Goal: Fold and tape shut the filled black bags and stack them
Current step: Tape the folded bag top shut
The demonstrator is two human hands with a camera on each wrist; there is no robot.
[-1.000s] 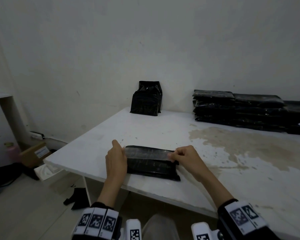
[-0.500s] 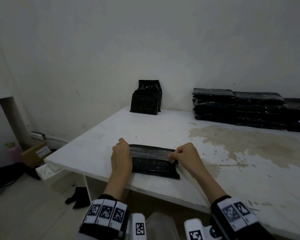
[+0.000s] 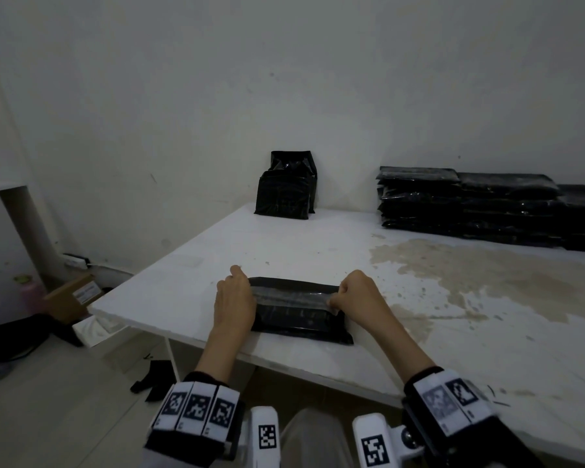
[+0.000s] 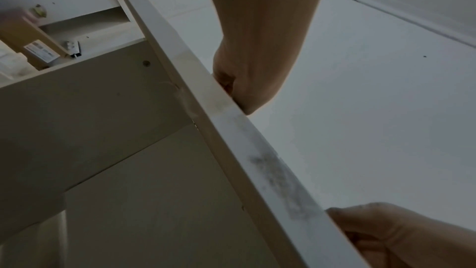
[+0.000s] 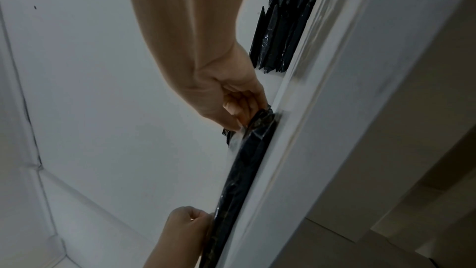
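Black bag [image 3: 301,315] lies flat near the front edge of the white table [image 3: 318,251], w/ a clear tape strip [image 3: 289,297] stretched across its top. Vs 1 s ago: left hand [image 3: 235,304] has slid further onto the bag's left end, tape now lower on the bag. Left hand's fingers curled over the tape's left end, pressing down. Right hand [image 3: 358,298] pinches the tape's right end, fingers curled tight. Right wrist cam shows the bag edge-on & fingertips [image 5: 238,113] on its end; head cam hides those. Left wrist cam: bag hidden behind table edge. Stack of taped bags [image 3: 470,207] far right by the wall; more bags [image 3: 286,187] upright at the back.
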